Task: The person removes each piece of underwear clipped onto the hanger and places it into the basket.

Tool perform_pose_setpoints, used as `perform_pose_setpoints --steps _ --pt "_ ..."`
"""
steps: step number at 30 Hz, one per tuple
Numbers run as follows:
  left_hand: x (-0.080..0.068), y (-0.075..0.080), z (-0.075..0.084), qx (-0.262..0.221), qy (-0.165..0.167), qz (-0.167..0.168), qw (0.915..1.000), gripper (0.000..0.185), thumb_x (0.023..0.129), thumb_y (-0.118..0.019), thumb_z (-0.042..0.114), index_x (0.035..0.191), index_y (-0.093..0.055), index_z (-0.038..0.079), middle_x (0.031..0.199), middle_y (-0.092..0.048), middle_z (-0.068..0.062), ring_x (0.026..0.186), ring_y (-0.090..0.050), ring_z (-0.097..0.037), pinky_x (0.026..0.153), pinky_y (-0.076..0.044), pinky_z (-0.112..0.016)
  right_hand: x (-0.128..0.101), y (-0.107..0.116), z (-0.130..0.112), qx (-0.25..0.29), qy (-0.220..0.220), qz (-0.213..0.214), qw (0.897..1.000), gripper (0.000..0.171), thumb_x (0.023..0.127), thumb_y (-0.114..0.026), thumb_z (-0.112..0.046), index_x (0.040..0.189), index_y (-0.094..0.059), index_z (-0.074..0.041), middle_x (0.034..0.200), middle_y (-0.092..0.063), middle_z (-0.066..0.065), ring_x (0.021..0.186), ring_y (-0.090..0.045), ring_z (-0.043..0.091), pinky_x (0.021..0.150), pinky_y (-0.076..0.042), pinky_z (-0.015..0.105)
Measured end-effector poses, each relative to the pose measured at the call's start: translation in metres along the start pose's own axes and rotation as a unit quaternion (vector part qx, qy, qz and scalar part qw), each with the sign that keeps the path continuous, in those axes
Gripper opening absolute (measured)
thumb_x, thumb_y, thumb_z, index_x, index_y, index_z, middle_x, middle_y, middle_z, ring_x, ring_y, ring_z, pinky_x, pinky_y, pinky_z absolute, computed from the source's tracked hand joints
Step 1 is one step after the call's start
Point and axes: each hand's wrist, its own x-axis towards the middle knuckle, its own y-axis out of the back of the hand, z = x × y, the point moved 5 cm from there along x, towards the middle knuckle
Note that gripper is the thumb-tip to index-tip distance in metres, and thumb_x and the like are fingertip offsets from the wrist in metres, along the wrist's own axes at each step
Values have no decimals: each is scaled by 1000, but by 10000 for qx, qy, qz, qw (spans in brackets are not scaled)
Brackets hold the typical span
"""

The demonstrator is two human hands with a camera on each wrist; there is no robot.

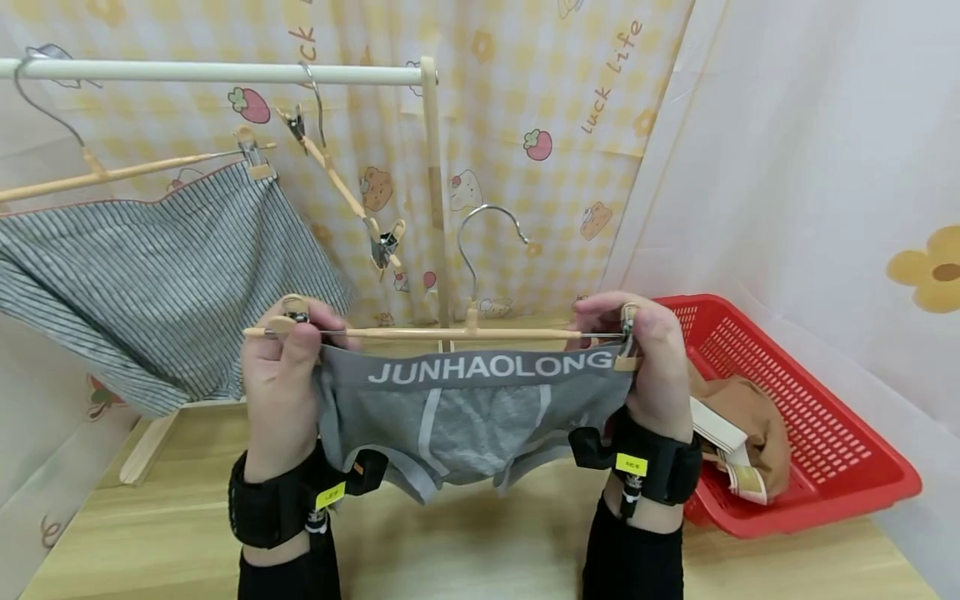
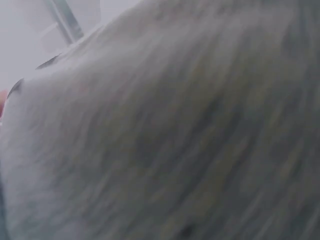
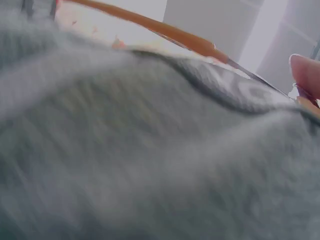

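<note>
Grey boxer briefs (image 1: 487, 425) with a lettered waistband hang below a clip hanger (image 1: 450, 333), whose metal hook stands up free of the rail. My left hand (image 1: 277, 396) pinches the hanger's left clip (image 1: 295, 315) between thumb and fingers; the hand hides the clip's jaws. At the other end, my right hand (image 1: 662, 375) holds the right clip (image 1: 628, 333), which sits on the waistband. Close, blurred grey cloth (image 2: 150, 140) fills most of the left wrist view. In the right wrist view, the hanger bar (image 3: 185, 37) runs above the cloth to a fingertip (image 3: 305, 75).
At left, striped shorts (image 1: 165, 283) hang from a hanger on the white rail (image 1: 225, 71). Another clip hanger (image 1: 337, 183) hangs beside them, near the rack post (image 1: 435, 192). A red basket (image 1: 840, 400) with brown cloth (image 1: 750, 408) stands right on the wooden table (image 1: 465, 558).
</note>
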Motion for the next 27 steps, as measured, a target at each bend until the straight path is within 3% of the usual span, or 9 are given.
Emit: perform_pose_setpoints --steps 3,5,16,27 --pt "0 3 0 -390 -37 59 9992 37 89 -74 22 85 -59 -11 72 -63 -15 64 -66 -21 61 -52 -25 -1 1 4 -297 -239 -30 9993 35 99 -60 -31 100 -75 1 83 -73 10 69 -70 16 57 -56 27" --pt "0 4 1 -391 -47 106 9992 36 90 -74 20 84 -59 -12 72 -63 -16 63 -65 -21 61 -52 -25 -1 1 4 -332 -229 10 9992 34 98 -62 -30 99 -76 1 83 -73 10 70 -70 17 58 -57 26" --pt "-1 4 1 -2 110 236 9997 23 93 -68 9 81 -61 -10 72 -61 -12 60 -60 -18 56 -49 -24 4 0 1 -216 238 471 9984 42 93 -67 -33 87 -73 8 79 -71 14 64 -69 20 53 -55 28" --pt "0 1 2 496 47 407 9979 15 90 -64 -1 77 -60 -7 67 -60 -10 58 -58 -16 51 -47 -21 4 1 3 -250 118 443 9986 42 96 -63 -32 86 -72 8 76 -70 15 63 -67 20 52 -55 28"
